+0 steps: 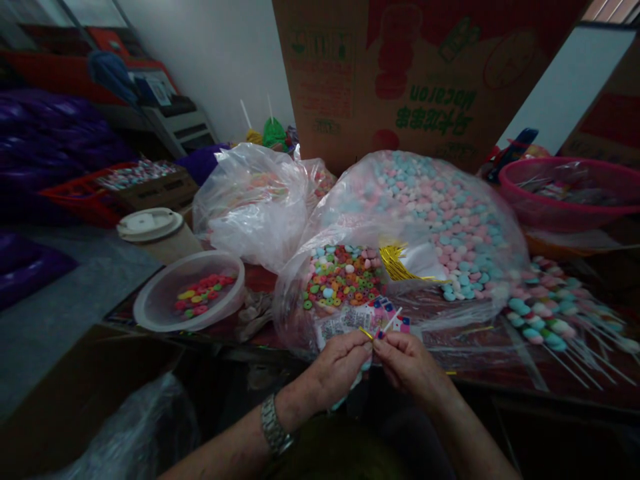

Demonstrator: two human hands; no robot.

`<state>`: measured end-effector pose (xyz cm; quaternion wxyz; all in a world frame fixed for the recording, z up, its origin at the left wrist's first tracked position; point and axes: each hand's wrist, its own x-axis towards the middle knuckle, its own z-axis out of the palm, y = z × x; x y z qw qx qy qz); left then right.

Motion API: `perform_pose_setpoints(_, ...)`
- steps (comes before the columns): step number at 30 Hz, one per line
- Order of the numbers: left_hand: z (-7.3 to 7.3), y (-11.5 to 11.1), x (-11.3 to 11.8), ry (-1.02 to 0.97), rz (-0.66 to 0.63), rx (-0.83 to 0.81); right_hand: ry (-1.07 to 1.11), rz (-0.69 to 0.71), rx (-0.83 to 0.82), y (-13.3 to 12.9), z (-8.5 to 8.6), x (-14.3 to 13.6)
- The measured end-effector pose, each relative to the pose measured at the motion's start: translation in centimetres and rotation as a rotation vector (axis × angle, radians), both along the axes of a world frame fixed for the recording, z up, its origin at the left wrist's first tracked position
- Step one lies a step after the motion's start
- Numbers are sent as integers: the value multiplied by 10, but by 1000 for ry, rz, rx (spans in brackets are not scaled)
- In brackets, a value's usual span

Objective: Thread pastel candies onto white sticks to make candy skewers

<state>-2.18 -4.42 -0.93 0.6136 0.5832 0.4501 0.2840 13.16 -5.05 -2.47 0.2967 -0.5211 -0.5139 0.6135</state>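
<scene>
My left hand (337, 367) is closed, at the table's front edge, around a candy stick whose pastel pieces (359, 381) show below the fingers. The white stick (393, 320) pokes up between my two hands. My right hand (413, 360) is closed too, its fingertips pinched together at the stick, meeting those of the left. A short gold twist tie (366, 332) juts out where the fingertips meet; its other end is hidden. Just beyond lie printed labels (345, 322), a heap of ring-shaped candies (345, 280) and a bundle of gold twist ties (397, 261).
Behind is a large clear bag of pastel candies (425, 193), beside another plastic bag (255, 200). A plastic bowl (145, 303) with ring candies stands left, near a lidded tub (153, 223). Finished-looking candy sticks (560, 313) and a pink basin (565, 217) are right; a carton (350, 87) rises behind.
</scene>
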Motion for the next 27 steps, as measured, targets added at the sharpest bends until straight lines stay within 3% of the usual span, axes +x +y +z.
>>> perform_pose_setpoints(4, -1, -6, -3, 6, 45, 10, -45, -27, 77, -4, -6, 0)
perform_pose_setpoints(8, 0, -8, -3, -89, 118, -233, -96, -101, 180, -10, 2, 5)
perform_pose_setpoints(10, 0, -8, -4, -224, 80, -387, -50, -1, 279, -15, 13, 9)
perform_pose_setpoints(13, 0, -8, -4, -445, -81, -638, 76, 241, 382, -19, 27, 12)
perform_pose_setpoints(15, 0, -8, -5, -511, -110, -722, 95, 248, 387, -19, 27, 11)
perform_pose_setpoints(19, 4, -6, -6, -522, 131, -609, -1, -67, 398, -21, 10, -5)
perform_pose_setpoints(22, 10, -7, -8, -495, 220, -452, -33, -148, 476, -25, 3, -15)
perform_pose_setpoints(24, 13, -8, -7, -478, 223, -357, -79, -138, 600, -26, 6, -18)
perform_pose_setpoints(27, 15, -10, -4, -418, 273, -221, -269, -207, 954, -23, 17, -15)
